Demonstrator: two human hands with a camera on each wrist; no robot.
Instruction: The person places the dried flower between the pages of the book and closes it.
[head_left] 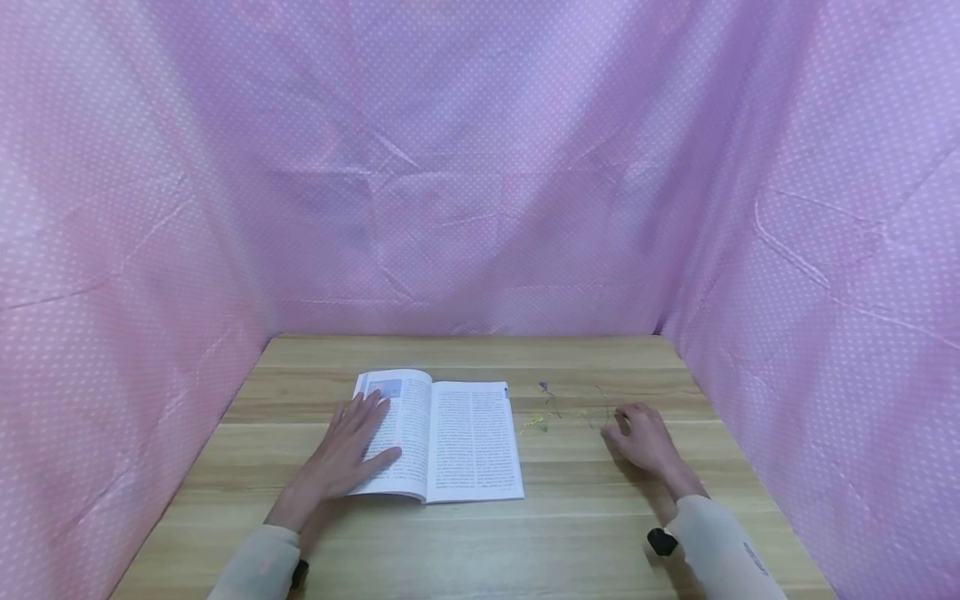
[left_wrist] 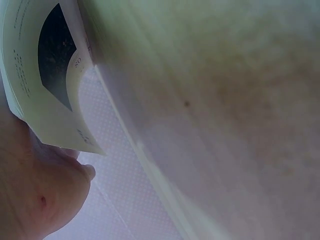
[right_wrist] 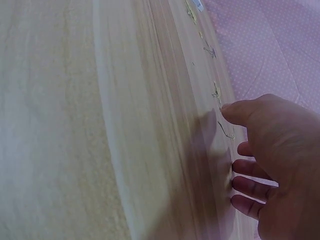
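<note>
white pages of an open book (head_left: 476, 442) on the table (head_left: 495, 550), under the flat, spread left hand (head_left: 347, 450); thin flower sprigs (head_left: 537, 421) between book and right hand (head_left: 642, 435), with grip loosely parted and empty.

Pink cloth (head_left: 465, 167) (white-dotted), wooden table (head_left: 525, 550)

Pink-lilac polka-dot fabric encloses the space on three sides: a back curtain (head_left: 487, 208), a left curtain (head_left: 82, 317) and a right curtain (head_left: 847, 250), all marked with creases and pressed fold lines. Between them stands a table with a pale wood-grain tabletop (head_left: 540, 554), its far edge close against the back curtain. A soft diagonal shadow (head_left: 600, 175) darkens the back curtain's right part. In the left wrist view, the blurred expanse is probably the same tabletop.
</note>
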